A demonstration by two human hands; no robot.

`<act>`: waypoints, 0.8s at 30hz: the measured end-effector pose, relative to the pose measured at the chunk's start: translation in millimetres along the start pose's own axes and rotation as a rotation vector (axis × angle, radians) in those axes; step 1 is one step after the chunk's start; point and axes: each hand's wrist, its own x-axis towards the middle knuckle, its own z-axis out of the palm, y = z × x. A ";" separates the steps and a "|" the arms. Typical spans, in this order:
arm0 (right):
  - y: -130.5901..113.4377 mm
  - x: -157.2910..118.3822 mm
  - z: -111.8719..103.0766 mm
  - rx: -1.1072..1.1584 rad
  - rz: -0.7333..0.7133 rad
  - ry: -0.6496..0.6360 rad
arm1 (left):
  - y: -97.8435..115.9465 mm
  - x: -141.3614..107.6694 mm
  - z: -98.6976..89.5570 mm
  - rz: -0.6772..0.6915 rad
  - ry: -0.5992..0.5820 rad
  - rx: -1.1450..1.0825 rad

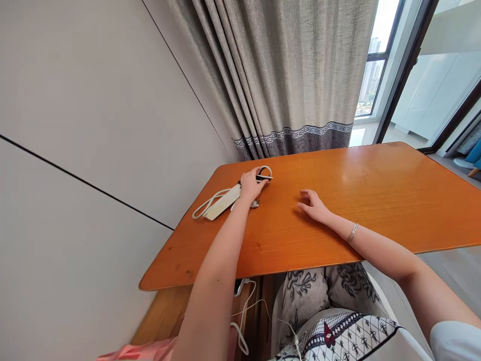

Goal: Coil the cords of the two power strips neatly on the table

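Note:
My left hand (251, 184) reaches to the far left of the orange-brown wooden table (338, 200). Its fingers and thumb close around a black-and-white looped cord (267, 172), partly hidden by the hand. Below the wrist lies a long white power strip (223, 204), with a white cord (203, 208) looping past its left end. A small pale object (255, 204) peeks out beside the wrist, too covered to name. My right hand (314, 206) rests at mid-table, fingers loosely curved and apart from the thumb, holding nothing.
A grey wall panel (93, 125) borders the table on the left, and a grey curtain (300, 75) hangs behind it. Under the front edge are a wooden ledge (161, 313), white cables (244, 306) and pink fabric (150, 349). A glass door frame (408, 70) stands at right.

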 end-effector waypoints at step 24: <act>-24.0 12.2 -59.9 -0.647 -0.683 0.268 | 108.9 -65.4 40.0 0.422 -0.177 -0.473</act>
